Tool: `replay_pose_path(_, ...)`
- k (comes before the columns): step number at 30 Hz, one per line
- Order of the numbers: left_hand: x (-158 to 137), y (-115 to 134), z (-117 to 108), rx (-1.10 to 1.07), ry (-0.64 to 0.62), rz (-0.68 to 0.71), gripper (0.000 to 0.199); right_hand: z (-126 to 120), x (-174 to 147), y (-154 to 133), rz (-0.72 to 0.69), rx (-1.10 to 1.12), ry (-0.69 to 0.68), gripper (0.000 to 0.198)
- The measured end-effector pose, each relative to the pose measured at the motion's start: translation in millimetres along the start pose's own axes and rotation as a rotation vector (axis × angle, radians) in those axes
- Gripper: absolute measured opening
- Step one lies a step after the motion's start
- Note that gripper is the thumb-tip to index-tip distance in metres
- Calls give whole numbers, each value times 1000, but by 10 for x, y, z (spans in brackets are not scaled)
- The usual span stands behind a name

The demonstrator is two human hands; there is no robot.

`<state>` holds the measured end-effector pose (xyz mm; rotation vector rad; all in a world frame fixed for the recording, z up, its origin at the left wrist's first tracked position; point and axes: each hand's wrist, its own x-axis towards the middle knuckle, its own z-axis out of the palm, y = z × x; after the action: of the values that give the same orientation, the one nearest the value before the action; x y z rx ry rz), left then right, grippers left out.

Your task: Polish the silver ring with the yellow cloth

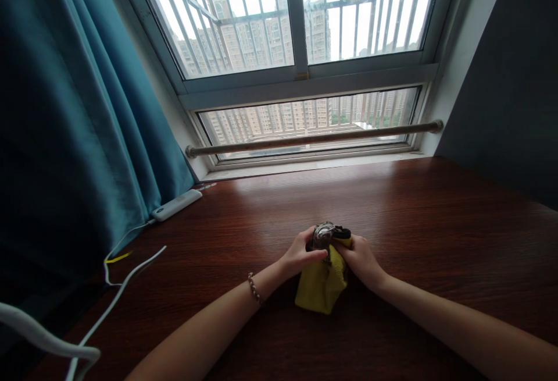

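Note:
My left hand point(304, 253) is closed around a wristwatch point(323, 232) with a shiny round case and a dark strap, its thumb lying across the near side. Against the strap, my right hand point(361, 257) pinches a yellow cloth point(322, 288). The cloth hangs down below both hands, and a dark part shows at its upper edge. Some of the strap is hidden by the fingers and the cloth. Both hands are close together above the brown wooden table point(261, 212).
A white power strip point(177, 205) lies at the left by the blue curtain point(108, 107). White cables point(117, 294) run along the table's left side, near a small yellow strip point(119, 257). Beyond the table's far edge are a metal rail point(314, 139) and a barred window.

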<state>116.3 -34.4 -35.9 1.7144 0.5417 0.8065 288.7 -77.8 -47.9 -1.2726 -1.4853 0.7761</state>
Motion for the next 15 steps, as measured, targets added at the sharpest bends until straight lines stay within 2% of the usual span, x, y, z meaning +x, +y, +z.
replay_pose_path(5, 18, 5, -15, -27, -53, 15, 75, 6, 1, -18, 1, 5, -2, 25)
replay_pose_path(9, 9, 14, 39, 79, -91, 83, 85, 12, 22, 49, 33, 42, 19, 30)
replay_pose_path(12, -13, 35, 99, 143, -53, 81, 102, 15, 36, 98, 54, 79, 5, 34)
replay_pose_path(15, -21, 50, 127, 96, -14, 96, 103, 15, 39, 117, 62, 95, -8, 37)
